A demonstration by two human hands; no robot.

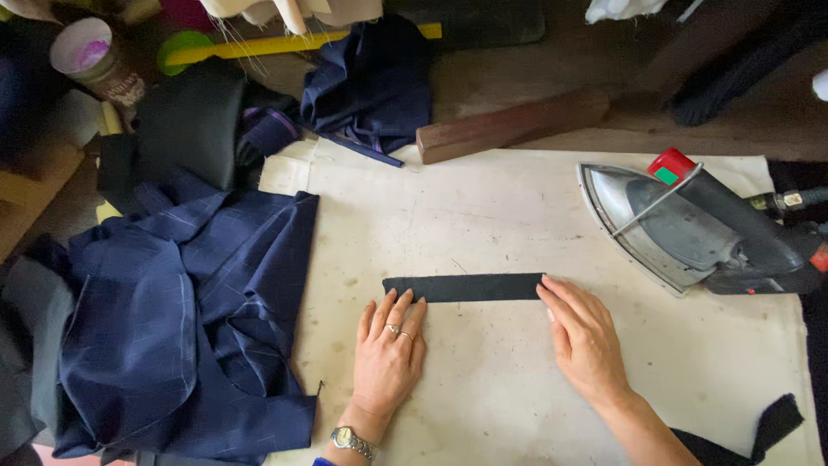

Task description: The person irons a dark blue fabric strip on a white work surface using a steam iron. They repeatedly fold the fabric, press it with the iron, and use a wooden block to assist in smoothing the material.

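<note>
My left hand [388, 349] lies flat, fingers spread, its fingertips on the left end of the black fabric strip [466, 287] — my right hand [585, 339], open too, presses the strip's right end. Dark blue cloth [185, 328] is heaped at the left of the cream-covered worktop [483, 207]; the iron [690, 229] rests at the right.

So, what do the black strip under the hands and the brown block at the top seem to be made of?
The black strip looks like woven cloth: matte, thin, lying flat, with the left hand and the right hand pressing its ends. The brown block looks like wood: dark, smooth, faint grain, though a coating is possible.
</note>
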